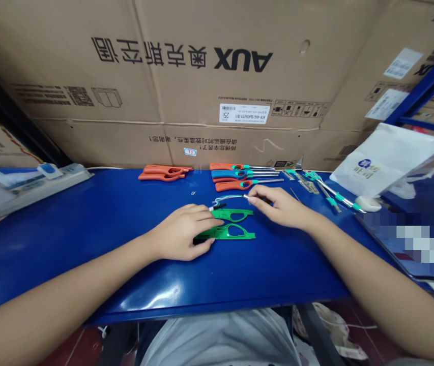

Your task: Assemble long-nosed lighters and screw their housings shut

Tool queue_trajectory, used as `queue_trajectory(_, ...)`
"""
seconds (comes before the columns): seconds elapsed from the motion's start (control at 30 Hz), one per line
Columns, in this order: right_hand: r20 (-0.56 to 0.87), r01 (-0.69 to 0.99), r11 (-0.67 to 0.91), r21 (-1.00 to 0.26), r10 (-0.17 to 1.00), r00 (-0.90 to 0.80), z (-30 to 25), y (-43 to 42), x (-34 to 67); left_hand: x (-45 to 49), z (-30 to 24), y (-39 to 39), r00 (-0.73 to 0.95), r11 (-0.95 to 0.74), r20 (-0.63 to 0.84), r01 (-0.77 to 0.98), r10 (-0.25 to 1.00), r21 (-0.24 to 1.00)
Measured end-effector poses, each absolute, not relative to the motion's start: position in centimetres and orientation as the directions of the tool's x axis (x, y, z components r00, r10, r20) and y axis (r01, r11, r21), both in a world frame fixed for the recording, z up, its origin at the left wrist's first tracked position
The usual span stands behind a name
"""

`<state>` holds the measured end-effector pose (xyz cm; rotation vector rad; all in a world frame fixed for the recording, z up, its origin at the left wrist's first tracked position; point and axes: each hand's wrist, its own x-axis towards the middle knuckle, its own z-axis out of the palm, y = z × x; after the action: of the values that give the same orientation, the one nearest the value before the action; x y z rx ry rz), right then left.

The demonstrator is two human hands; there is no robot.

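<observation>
The two green shells lie side by side on the worktop (125, 203) in front of me, the far shell (220, 215) and the near shell (220, 233), their looped ends toward the right. My left hand (184, 231) covers their left ends, fingers parted and curved, the thumb at the near shell; whether they press or only rest, I cannot tell. Just beyond the far shell runs a thin wire (230, 196), and the fingers of my right hand (278, 206) pinch its right end. A small black part (220, 206) sits by my left fingertips, partly hidden.

If I pull the wire too hard, it could come loose at its left end; a slack left hand could let the light-looking shells skid or turn.

Close behind the wire are the assembled lighters (224, 186), metal rods pointing right, so a far sweep of my right hand could knock them. Orange handles (159, 173) lie farther left. To the right, a thin pin (295, 194) lies near my wrist, with loose rods (333, 195) and a white bag (384, 157) beyond. A tall cardboard box (182, 91) walls off the far edge.
</observation>
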<state>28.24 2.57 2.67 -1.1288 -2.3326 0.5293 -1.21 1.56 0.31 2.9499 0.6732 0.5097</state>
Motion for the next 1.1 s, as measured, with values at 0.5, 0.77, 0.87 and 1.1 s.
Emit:
queue_trajectory(0.5, 0.148, 0.596, 0.582, -0.553, 0.773, -0.617, 1.4, 2.0, 27.8, -0.2, -0.5, 1.1, 0.548, -0.792, 0.573, 0.439, 0.610, 0.424)
queue_trajectory(0.77, 0.088, 0.633, 0.578, -0.515, 0.771, -0.631, 1.4, 1.5, 27.3, -0.2, -0.8, 1.4, 0.547, -0.818, 0.609, 0.410, 0.575, 0.404)
queue_trajectory(0.87, 0.075, 0.669, 0.582, -0.462, 0.778, -0.624, 1.4, 1.5, 27.4, -0.3, -0.9, 1.5, 0.595, -0.844, 0.598, 0.379, 0.536, 0.379)
queue_trajectory(1.1, 0.068, 0.706, 0.600, -0.375, 0.778, -0.625, 1.6, 1.5, 27.6, -0.3, -1.2, 1.5, 0.611, -0.869, 0.617, 0.358, 0.495, 0.342)
